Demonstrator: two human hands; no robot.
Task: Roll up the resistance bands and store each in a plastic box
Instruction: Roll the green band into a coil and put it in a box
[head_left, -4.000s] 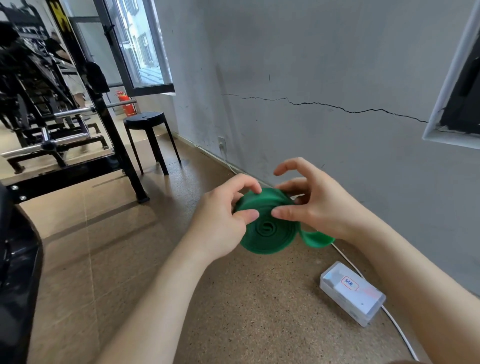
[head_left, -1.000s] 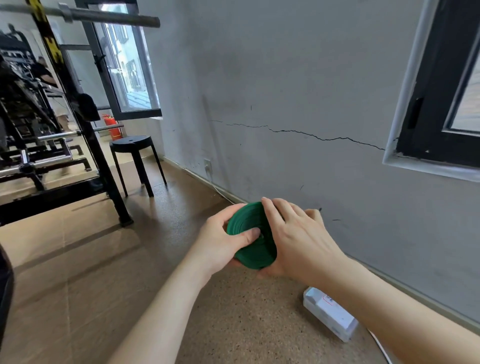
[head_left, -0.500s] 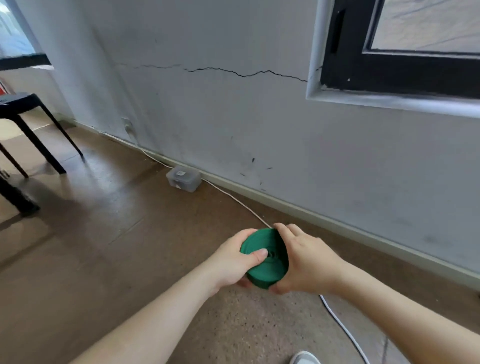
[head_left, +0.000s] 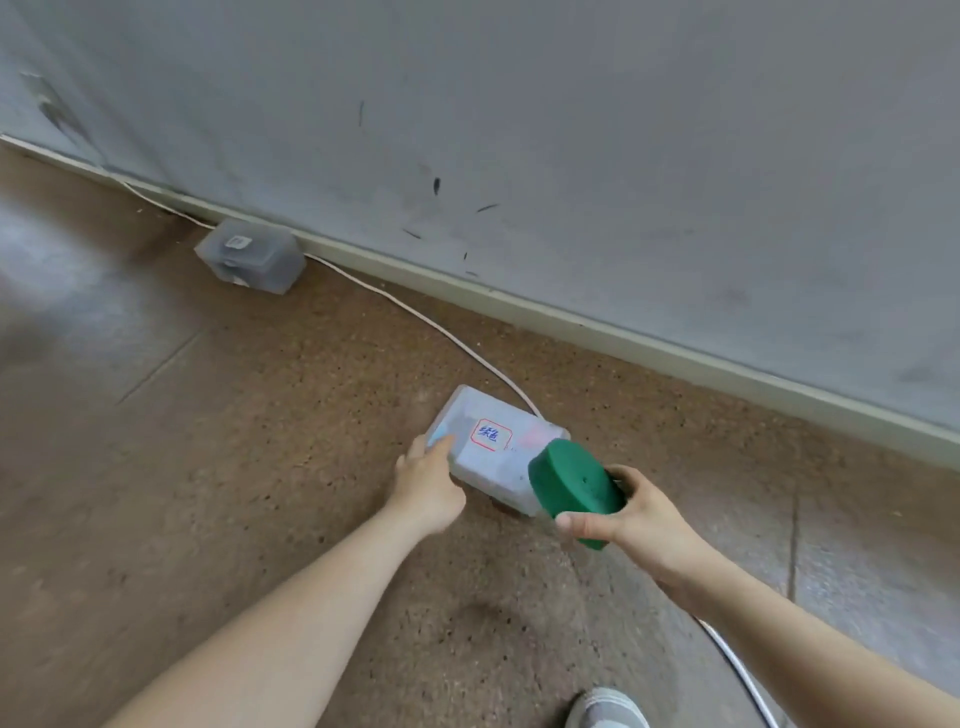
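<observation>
While right hand fingers wrap rolled green elastic resistance band, coil hangs at 4 o'clock of translucent lidded plastic box. Left hand touches its 8 o'clock corner, grip unclear. Soft, springy, probably unrolls, so squeeze rim.

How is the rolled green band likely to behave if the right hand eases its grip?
The rolled green band is a wound coil with no visible tie, so it would probably spring loose. Its round disc shape suggests it may roll if set on edge. The right hand holds it alone, so it seems light.
</observation>
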